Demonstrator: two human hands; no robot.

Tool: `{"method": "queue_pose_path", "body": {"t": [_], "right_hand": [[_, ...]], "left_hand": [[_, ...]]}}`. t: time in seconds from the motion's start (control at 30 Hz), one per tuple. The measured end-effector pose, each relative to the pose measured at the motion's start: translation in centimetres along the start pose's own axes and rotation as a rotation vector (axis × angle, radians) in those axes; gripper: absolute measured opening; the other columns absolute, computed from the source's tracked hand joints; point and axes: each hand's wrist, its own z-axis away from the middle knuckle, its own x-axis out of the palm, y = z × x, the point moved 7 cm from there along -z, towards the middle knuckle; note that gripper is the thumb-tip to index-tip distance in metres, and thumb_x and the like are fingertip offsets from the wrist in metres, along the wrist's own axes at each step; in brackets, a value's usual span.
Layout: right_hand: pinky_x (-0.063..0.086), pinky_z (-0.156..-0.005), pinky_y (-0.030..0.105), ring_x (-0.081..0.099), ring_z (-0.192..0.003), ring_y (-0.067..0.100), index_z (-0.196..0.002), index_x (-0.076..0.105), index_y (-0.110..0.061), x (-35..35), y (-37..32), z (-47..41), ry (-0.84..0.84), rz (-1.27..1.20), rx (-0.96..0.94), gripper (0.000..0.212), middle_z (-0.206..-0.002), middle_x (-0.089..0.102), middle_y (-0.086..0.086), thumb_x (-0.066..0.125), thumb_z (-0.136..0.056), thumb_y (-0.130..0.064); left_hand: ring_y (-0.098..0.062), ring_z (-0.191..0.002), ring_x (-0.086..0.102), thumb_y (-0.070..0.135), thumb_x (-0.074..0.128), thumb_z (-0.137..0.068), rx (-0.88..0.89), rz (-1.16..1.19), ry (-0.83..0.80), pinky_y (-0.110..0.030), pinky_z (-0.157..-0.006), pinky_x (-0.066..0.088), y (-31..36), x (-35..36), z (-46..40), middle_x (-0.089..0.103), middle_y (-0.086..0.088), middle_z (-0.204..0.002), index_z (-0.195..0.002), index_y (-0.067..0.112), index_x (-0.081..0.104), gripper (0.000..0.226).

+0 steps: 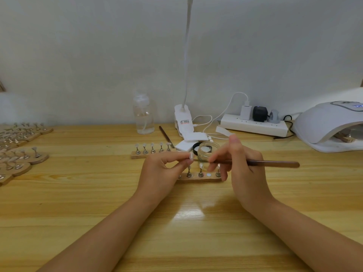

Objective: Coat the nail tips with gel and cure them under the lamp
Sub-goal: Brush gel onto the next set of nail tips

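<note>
Nearest the camera, two bare forearms reach over the wooden table (78, 193) and partly hide the wooden holder strip (198, 180), the landmark here. Above its left end, the left hand (161, 173) pinches a pale nail tip (190, 155) on its stand between curled fingers. Above its right end, the right hand (241, 169) grips a brown brush (275, 163), its tip pointing toward that nail tip. On the strip stand small metal pegs, one carrying a glossy whitish tip (200, 165). Just behind the strip sits an open glass jar (207, 152); behind and left, a second strip of tips (152, 151). Far right of it stands the white curing lamp (330, 126); far left, more stands (21, 146). Beyond are a clear bottle (143, 114), power strip (253, 125), desk lamp (183, 118) and white wall.
</note>
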Motion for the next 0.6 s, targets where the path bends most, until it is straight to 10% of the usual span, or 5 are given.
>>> {"method": "queue_pose_path", "body": {"t": [0.23,0.4,0.6], "right_hand": [[0.041,-0.043,0.019,0.053,-0.042,0.013,-0.058,0.066,-0.012,-0.2,0.3,-0.1,0.0,-0.001,0.009,0.05,-0.052,0.063,0.009,0.036,-0.088,-0.039],[0.045,-0.065,0.008,0.062,-0.078,-0.002,-0.084,0.063,-0.024,-0.2,-0.9,-0.4,-0.021,0.272,-0.16,0.003,-0.079,0.066,-0.011,0.063,-0.084,-0.021],[0.045,-0.09,0.028,0.059,-0.095,0.002,-0.099,0.067,-0.019,1.5,-0.6,0.1,-0.205,0.477,-0.24,0.029,-0.097,0.064,-0.015,0.077,-0.071,-0.021]], "left_hand": [[0.006,-0.076,0.063,0.012,0.071,-0.074,0.0,-0.014,0.004,-0.014,-0.059,0.051,0.0,-0.1,0.0,0.067,0.025,-0.072,-0.078,0.032,0.07,0.021],[0.001,-0.077,0.065,0.009,0.072,-0.074,0.029,0.002,-0.016,-0.017,-0.07,0.051,0.4,0.1,0.0,0.07,0.016,-0.079,-0.082,0.024,0.072,0.017],[0.006,-0.077,0.062,0.003,0.073,-0.07,0.133,-0.043,-0.055,-0.015,-0.076,0.046,1.4,0.4,0.1,0.067,0.025,-0.07,-0.077,0.031,0.07,0.029]]}}
